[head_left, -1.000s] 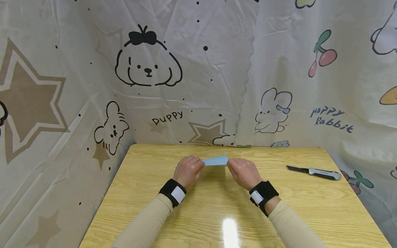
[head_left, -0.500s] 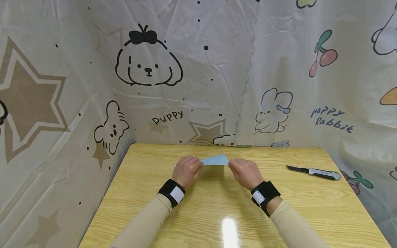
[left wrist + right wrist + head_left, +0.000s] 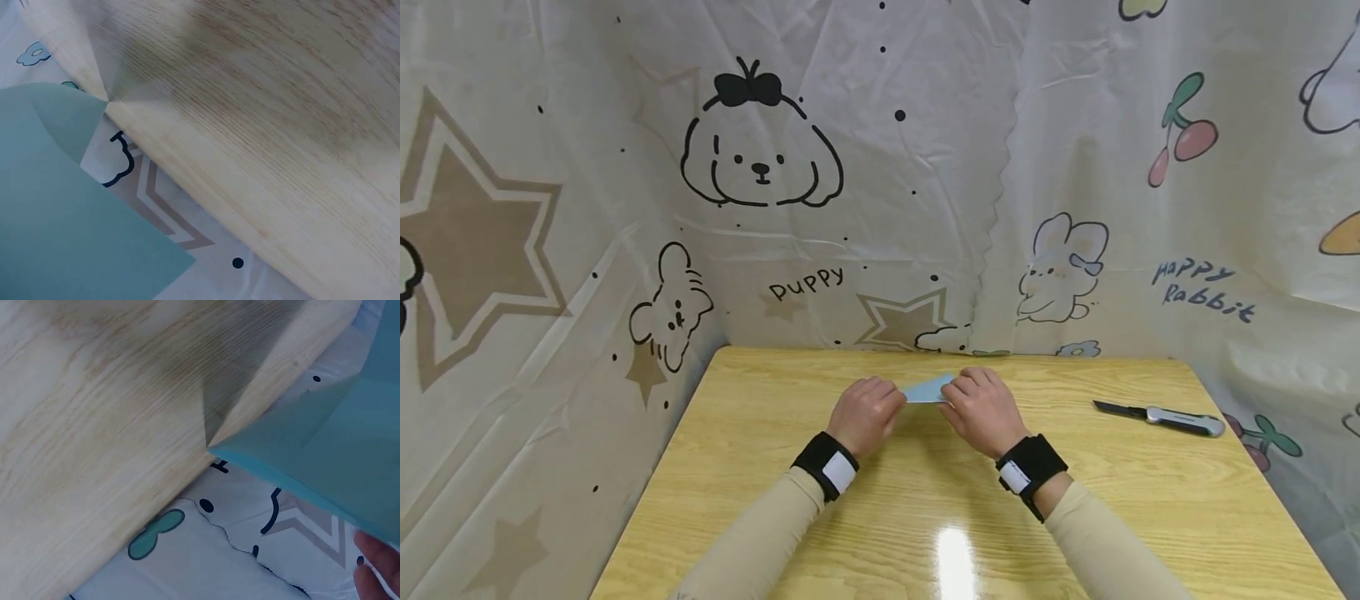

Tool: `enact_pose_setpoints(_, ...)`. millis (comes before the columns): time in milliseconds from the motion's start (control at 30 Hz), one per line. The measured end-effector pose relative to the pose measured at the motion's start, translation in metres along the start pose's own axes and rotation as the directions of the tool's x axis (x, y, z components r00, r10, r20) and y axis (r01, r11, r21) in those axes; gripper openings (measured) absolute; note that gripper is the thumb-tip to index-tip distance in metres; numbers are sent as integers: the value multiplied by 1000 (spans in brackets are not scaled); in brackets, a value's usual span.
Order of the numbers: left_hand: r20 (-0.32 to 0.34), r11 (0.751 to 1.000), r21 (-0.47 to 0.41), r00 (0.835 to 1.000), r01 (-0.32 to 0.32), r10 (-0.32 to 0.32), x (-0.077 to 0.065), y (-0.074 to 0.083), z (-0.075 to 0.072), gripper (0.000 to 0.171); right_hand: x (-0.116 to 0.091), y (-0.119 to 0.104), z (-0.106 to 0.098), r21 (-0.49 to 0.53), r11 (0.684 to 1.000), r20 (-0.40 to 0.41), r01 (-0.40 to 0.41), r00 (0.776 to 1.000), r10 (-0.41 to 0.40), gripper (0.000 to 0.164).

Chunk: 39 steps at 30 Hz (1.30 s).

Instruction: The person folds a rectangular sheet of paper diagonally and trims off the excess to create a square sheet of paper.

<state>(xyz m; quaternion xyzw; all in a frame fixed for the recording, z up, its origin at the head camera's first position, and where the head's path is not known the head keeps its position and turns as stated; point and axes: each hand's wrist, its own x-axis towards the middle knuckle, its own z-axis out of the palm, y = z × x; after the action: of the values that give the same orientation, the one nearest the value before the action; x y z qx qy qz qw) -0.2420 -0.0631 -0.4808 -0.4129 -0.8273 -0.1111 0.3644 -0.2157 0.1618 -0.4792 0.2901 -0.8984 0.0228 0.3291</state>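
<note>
Evidently both sets of fingers have a grip: the left hand [image 3: 867, 414] curls over one end of a sheet of blue paper [image 3: 928, 390], and the right hand [image 3: 985, 410] pinches its other end, though the left thumb is hidden. The paper spans the gap between them, toward the far side of the worktop [image 3: 880, 533], and the wrist views show creases and angled panels in it. One corner seems to meet its own shadow on the wood; whether it truly touches I cannot tell. This looks like handling mid-fold, so a light, even hold should serve best: line up the edges first, then press the crease from the middle outward, since tugging could skew or tear it. The worktop's far edge runs just beyond the paper, with the printed cloth [image 3: 880, 167] behind, so moves are better made toward the person, where bare wood stretches between the forearms. Off to the right, well apart, lies a utility knife [image 3: 1159, 418], blade pointing toward the hands; sweeping that way calls for care.
</note>
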Motion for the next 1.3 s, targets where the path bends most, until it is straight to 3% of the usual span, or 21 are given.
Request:
enact_pose_setpoints(367, -31, 994, -32, 994, -105, 104, 6, 10, 4, 9, 4, -13, -2, 111, 992, 27, 57, 998, -60, 5)
enact_pose_setpoints(600, -17, 995, -52, 996, -89, 88, 6, 10, 3, 11, 2, -12, -2, 97, 991, 32, 90, 995, -94, 6)
enact_pose_setpoints(833, -55, 997, -59, 997, -59, 55, 3, 5, 2, 7, 0, -7, -2, 73, 993, 22, 88, 996, -90, 6)
enact_pose_setpoints(1300, 24, 999, -36, 1000, -6, 7, -1, -2, -2, 11, -3, -3, -2, 78, 993, 17, 88, 996, -90, 9)
